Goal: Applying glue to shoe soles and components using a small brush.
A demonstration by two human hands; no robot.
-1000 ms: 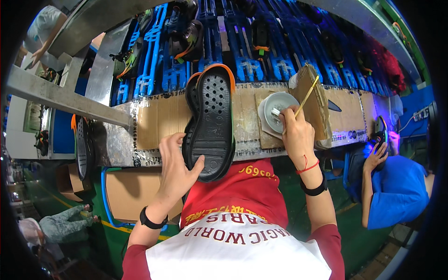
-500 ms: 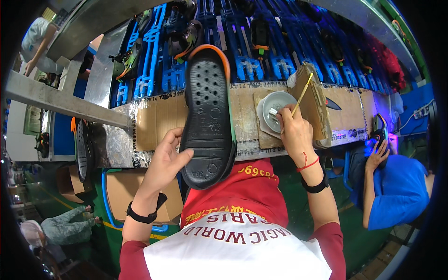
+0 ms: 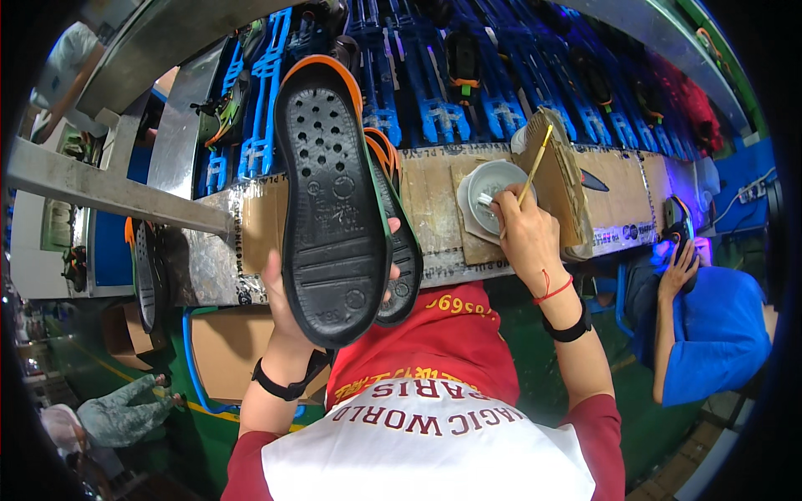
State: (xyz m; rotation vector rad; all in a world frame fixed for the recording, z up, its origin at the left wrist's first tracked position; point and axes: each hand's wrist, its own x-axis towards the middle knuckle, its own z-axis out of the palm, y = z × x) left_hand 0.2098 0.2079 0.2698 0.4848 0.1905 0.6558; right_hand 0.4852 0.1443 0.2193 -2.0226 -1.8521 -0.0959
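so, in the head view, the left hand (image 3: 286,313) grips a sole (image 3: 334,238) at ten o'clock; the right hand (image 3: 526,230) pinches a stick (image 3: 539,160) by the bowl (image 3: 499,174) at two o'clock. likely dipping; next calls for a steady sole.

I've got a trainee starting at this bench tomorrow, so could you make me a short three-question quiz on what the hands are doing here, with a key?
1. Multiple choice. What does the right hand hold?
A. A pair of scissors
B. A thin yellow stick
C. A shoelace

2. True or false? The left hand holds a black sole that has holes towards its orange-edged end.

3. Fill in the blank: the right hand's fingertips are at a round, pale ____.

Key
1. B
2. True
3. Bowl
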